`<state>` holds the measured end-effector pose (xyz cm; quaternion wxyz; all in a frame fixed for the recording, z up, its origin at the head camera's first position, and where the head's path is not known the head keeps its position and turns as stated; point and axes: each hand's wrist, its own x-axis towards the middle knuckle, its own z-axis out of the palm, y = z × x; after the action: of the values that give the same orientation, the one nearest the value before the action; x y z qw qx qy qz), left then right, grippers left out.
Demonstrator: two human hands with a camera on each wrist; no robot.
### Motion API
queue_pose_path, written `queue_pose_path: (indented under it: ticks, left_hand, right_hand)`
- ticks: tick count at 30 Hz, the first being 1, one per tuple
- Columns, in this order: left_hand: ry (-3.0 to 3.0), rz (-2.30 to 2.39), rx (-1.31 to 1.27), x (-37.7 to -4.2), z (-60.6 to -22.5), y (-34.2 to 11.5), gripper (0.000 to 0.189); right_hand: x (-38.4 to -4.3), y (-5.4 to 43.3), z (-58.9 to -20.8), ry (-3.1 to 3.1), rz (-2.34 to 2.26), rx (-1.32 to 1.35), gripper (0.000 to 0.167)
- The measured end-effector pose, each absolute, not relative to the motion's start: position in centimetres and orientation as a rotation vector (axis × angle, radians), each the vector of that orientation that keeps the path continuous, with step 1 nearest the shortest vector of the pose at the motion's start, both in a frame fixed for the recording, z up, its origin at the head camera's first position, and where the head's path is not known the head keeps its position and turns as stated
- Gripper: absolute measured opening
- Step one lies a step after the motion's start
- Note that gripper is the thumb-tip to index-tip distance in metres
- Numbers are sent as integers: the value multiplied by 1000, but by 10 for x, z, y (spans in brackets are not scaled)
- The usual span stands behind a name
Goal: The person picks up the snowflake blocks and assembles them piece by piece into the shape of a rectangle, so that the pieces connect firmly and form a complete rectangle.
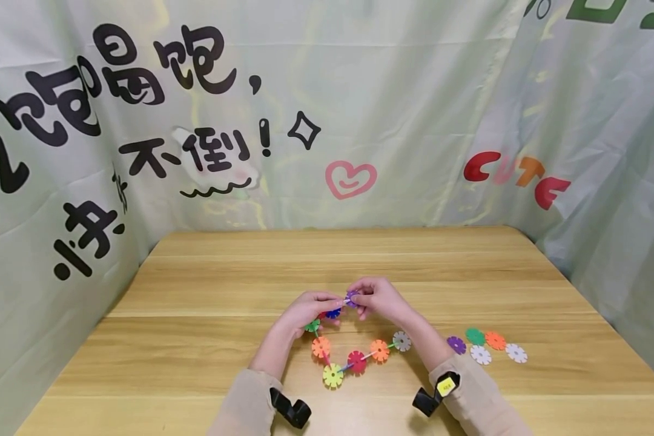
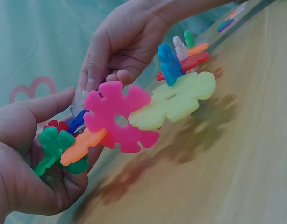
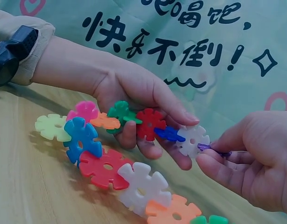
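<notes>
A chain of slotted plastic flower discs curves over the table, its near stretch running through a yellow disc [image 1: 333, 376], a red disc [image 1: 356, 362], an orange disc [image 1: 380, 350] and a grey-white disc [image 1: 401, 341]. My left hand [image 1: 305, 312] holds the other end, pinching a white flower disc [image 3: 193, 141] beside a blue one [image 3: 170, 134]. Green [image 3: 122, 115] and red [image 3: 151, 124] discs lie against its fingers. Between the thumb and fingers of my right hand [image 1: 380, 298] is a purple flower disc [image 1: 352, 298], edge right at the white disc's rim and partly hidden by fingertips.
Loose flower discs lie to the right of my right forearm: purple [image 1: 456, 345], green [image 1: 475, 336], orange [image 1: 495, 341] and white ones [image 1: 516, 353]. A printed cloth [image 1: 403, 109] hangs behind the wooden table [image 1: 207, 272] and along its sides.
</notes>
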<state>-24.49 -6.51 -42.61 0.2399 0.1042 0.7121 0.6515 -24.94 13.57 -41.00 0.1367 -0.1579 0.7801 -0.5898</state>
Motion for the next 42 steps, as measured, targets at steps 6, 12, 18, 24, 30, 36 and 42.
queue_pose_path:
  ticks: [6, 12, 18, 24, 30, 36, 42]
  left_hand:
    - [1956, 1795, 266, -244, -425, -64, 36]
    - [1938, 1797, 257, -244, -428, -65, 37]
    - [1937, 1804, 270, -243, -428, -65, 39]
    - [1924, 1808, 265, -243, -429, -66, 36]
    - [1921, 1810, 270, -243, -430, -67, 35]
    - [1936, 1784, 299, -245, -431, -67, 35]
    - [1957, 1764, 328, -245, -427, -66, 37]
  right_hand:
    - [-250, 138, -412, 2228, -1734, -434, 25]
    - [-251, 147, -412, 2165, -1800, -414, 29]
    - [-250, 160, -411, 2163, -1792, -423, 40]
    - [-245, 189, -407, 2203, -1822, -358, 45]
    - [-236, 228, -406, 2254, -1818, -275, 47]
    - [-224, 268, -406, 2368, -1769, -130, 54]
    - [-211, 306, -409, 2464, -1729, -45, 54]
